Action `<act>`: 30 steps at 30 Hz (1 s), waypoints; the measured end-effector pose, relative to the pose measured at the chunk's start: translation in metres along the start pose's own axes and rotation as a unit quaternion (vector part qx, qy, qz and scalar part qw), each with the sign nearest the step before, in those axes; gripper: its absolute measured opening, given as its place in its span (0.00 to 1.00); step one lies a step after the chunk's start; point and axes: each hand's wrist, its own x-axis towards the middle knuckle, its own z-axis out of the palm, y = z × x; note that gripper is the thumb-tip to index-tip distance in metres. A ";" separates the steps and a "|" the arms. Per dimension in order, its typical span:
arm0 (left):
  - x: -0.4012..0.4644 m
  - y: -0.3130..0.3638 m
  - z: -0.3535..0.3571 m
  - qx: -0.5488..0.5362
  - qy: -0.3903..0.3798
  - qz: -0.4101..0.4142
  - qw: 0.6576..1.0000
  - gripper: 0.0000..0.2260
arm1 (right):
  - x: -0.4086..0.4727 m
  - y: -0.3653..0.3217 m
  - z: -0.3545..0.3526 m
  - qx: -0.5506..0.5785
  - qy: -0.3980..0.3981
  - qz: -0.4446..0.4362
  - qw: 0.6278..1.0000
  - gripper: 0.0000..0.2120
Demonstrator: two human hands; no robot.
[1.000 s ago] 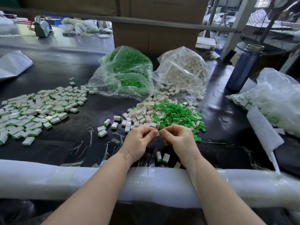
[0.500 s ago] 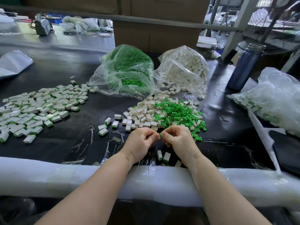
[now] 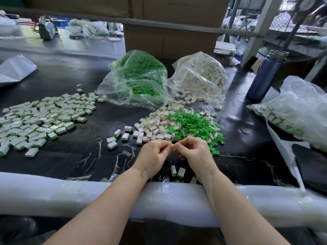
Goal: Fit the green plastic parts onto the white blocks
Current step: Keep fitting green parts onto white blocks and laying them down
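The left hand [image 3: 155, 154] and the right hand [image 3: 193, 152] are held close together above the black table [image 3: 74, 165], fingertips meeting and curled round something tiny, but it is too hidden to tell what it is. Just behind the hands lies a heap of loose white blocks [image 3: 154, 126] touching a heap of green plastic parts [image 3: 192, 126], with a clear bag of green parts [image 3: 138, 78] and a clear bag of white blocks [image 3: 200, 76] further back. Many finished blocks [image 3: 40, 119] are spread out on the left, and two more finished ones [image 3: 177, 171] lie under the wrists.
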 end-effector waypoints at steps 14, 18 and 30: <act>0.000 0.001 -0.001 -0.045 0.016 -0.026 0.999 0.05 | -0.002 -0.001 -0.001 0.046 -0.025 -0.016 0.998 0.07; -0.001 0.003 -0.003 -0.095 0.010 -0.024 0.995 0.06 | -0.001 -0.001 -0.001 0.063 -0.019 -0.006 0.998 0.03; -0.001 0.004 -0.002 -0.089 -0.013 0.004 0.996 0.07 | -0.002 -0.004 0.001 0.015 -0.099 0.009 0.995 0.10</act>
